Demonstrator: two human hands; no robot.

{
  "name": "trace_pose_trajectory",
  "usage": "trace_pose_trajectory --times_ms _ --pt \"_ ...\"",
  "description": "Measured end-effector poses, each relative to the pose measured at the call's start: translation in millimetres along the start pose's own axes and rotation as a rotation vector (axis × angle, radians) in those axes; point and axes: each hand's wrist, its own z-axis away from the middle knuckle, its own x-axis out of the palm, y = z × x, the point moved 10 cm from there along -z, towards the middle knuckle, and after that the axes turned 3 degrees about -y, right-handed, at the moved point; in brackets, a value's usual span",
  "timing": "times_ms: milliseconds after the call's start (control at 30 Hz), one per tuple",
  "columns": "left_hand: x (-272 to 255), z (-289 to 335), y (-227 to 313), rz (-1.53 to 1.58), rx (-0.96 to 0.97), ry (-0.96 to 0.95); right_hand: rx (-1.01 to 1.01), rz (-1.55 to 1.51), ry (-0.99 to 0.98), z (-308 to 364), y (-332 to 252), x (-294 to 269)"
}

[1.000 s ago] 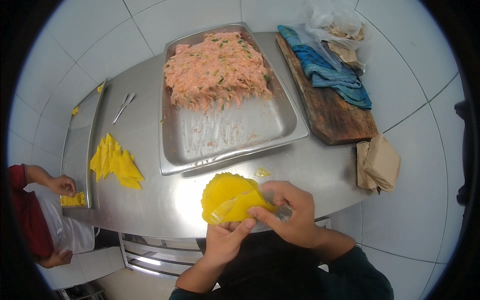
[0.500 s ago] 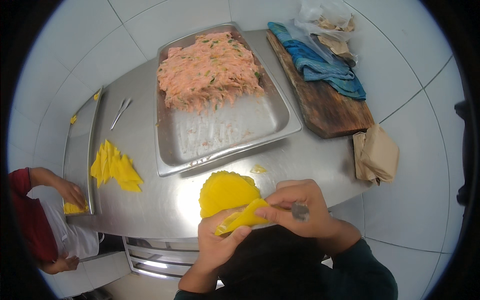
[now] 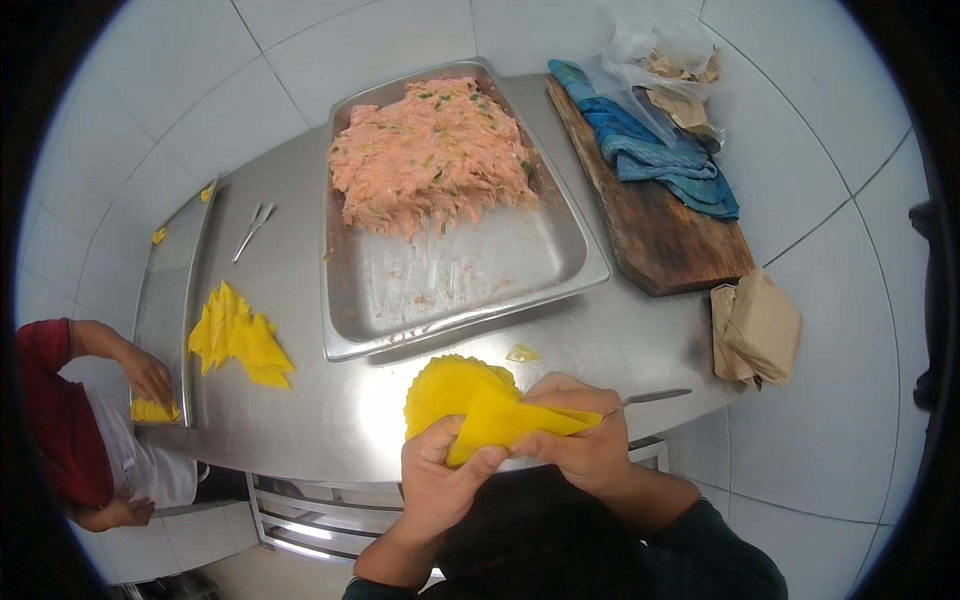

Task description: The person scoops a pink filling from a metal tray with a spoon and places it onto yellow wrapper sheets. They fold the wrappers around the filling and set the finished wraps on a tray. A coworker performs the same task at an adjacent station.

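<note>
A folded yellow dough wrapper [image 3: 505,424] is held between my two hands at the near edge of the steel table. My left hand [image 3: 440,480] pinches its left end between thumb and fingers. Closed on the other, pointed end is my right hand [image 3: 585,450]. A thin metal utensil [image 3: 657,396], seen edge-on, juts to the right from beside the right fingers; its other end is hidden. Just behind my hands lies a stack of round yellow wrappers [image 3: 440,385] with wavy edges. A deep steel tray [image 3: 460,317] beyond holds pink minced filling [image 3: 430,150] with green bits.
Folded yellow pieces [image 3: 240,335] and a metal utensil [image 3: 252,232] lie left. A co-worker's hand [image 3: 150,380] reaches into a shallow tray [image 3: 165,275]. At right are a wooden board [image 3: 675,245], blue cloth [image 3: 650,155], plastic bag [image 3: 660,50] and brown paper package [image 3: 760,325].
The wrapper has turned and stretched out between both hands. In my right hand, the utensil has swung from facing me to pointing right. The view has shifted slightly.
</note>
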Motion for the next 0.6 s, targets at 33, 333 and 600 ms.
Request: trace_pose_trajectory --times_ms 33,333,600 --pt "4 0 3 -0.004 0.023 -0.028 0.001 -0.002 -0.008 0 3 2" --pt "0 0 16 -0.286 0.089 0.018 -0.078 0.234 -0.045 0 -13 5" --pt "-33 1 22 -0.617 -0.033 0.04 -0.029 0.35 -0.001 2 -10 -7"
